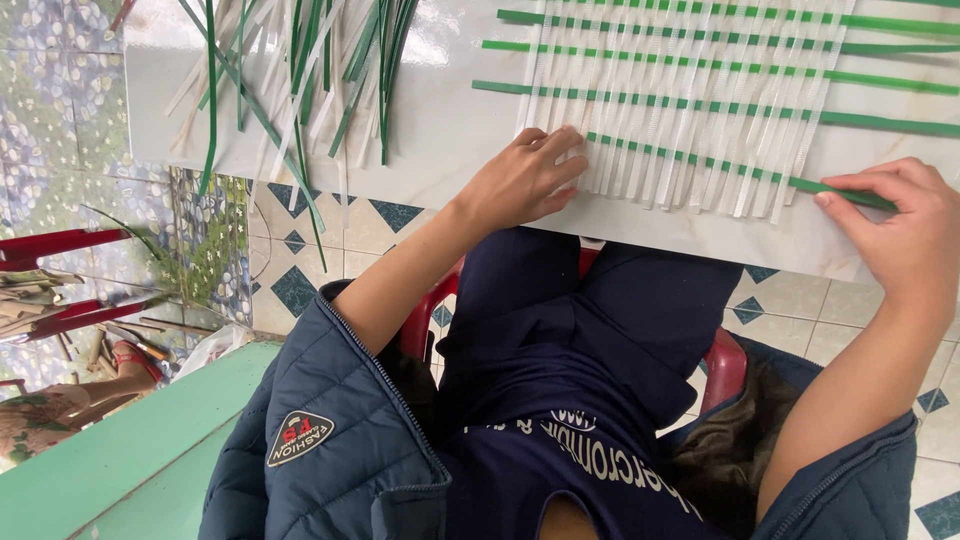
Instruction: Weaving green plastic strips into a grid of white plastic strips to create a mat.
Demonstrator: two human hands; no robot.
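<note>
A woven mat [700, 90] of white upright strips crossed by green strips lies on a pale marble-look board [450, 120]. My left hand [525, 175] rests flat on the board, its fingertips pressing the left ends of the white strips beside the lowest green strip [690, 158]. My right hand [900, 225] pinches the right end of that same green strip at the mat's lower right corner. The strip runs slanted between both hands, threaded through the white strips.
A loose bundle of green and white strips [310, 70] lies at the board's left. Below the board are my dark blue clothes and a red plastic chair [725, 365]. A green bench [120, 450] and red strips stand at the left over patterned tiles.
</note>
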